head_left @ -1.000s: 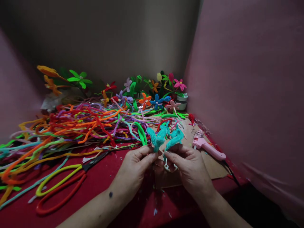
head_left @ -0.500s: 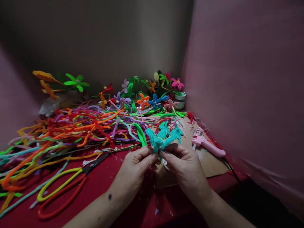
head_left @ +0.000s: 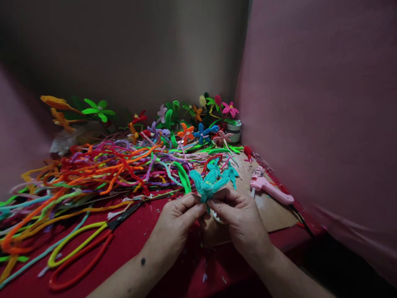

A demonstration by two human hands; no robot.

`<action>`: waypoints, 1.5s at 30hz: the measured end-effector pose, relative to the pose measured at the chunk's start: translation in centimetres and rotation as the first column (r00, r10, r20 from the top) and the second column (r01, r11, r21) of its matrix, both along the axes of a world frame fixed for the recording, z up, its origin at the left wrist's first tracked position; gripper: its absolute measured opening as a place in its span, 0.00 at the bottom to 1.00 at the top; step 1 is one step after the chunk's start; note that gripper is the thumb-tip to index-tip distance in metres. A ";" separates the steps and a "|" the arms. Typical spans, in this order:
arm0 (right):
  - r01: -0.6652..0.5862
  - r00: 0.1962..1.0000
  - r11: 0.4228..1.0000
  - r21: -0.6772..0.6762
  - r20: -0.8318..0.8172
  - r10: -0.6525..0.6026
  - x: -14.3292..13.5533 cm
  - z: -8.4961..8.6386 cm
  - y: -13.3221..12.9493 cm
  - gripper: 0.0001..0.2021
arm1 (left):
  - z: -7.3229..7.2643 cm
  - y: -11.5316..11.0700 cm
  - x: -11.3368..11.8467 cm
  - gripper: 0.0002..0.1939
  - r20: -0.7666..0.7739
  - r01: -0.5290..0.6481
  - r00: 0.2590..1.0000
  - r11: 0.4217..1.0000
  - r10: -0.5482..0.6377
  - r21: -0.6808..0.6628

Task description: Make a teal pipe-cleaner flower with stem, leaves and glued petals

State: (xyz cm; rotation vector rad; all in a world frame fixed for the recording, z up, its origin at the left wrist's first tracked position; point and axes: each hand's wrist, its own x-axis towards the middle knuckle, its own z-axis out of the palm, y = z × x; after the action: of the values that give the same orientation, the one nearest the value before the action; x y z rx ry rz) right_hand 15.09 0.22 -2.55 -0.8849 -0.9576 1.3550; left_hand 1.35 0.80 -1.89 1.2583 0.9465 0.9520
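From here I see a teal pipe-cleaner flower held upright over the cardboard's left edge, its base clamped between thumb and fingers of both the left hand and right hand. A pink glue gun lies right, near the cardboard's outer edge. Bare red cloth separates the left wrist from the scissors; tangled pipe cleaners crowd the far left.

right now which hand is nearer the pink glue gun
Right. The right hand pinches the teal flower, left of the pink glue gun; the left hand is farther left, at the flower's other side.
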 end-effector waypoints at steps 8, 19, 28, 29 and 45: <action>-0.063 0.997 0.998 -0.012 -0.035 0.062 0.4 -0.4 0.4 0.03 | 0.1 -0.2 -0.3 0.07 0.009 0.030 1.000 0.999 -0.030 -0.020; -0.231 0.973 0.969 0.084 -0.008 0.233 1.1 -0.6 0.4 0.03 | 0.0 0.0 -0.8 0.05 0.206 0.233 0.960 0.950 -0.190 -0.210; -0.228 0.973 0.961 0.158 0.073 0.219 1.6 -0.3 -0.2 0.02 | 0.0 -0.1 -0.9 0.11 0.240 0.282 0.944 0.934 -0.228 -0.221; -0.228 0.973 0.958 0.173 0.085 0.216 1.6 -0.2 -0.2 0.02 | 0.0 -0.2 -0.8 0.11 0.244 0.281 0.943 0.934 -0.227 -0.220; -0.280 0.959 0.957 0.075 -0.016 0.282 1.7 -0.5 -0.2 0.05 | 0.6 -0.8 -0.3 0.13 0.093 0.287 0.956 0.953 -0.279 -0.099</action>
State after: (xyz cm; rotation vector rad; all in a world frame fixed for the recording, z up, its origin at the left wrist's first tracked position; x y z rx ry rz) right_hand 16.76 -0.02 -3.09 -0.6922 -1.1358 1.5580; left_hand 1.02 0.04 -1.28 1.2144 0.7238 0.7073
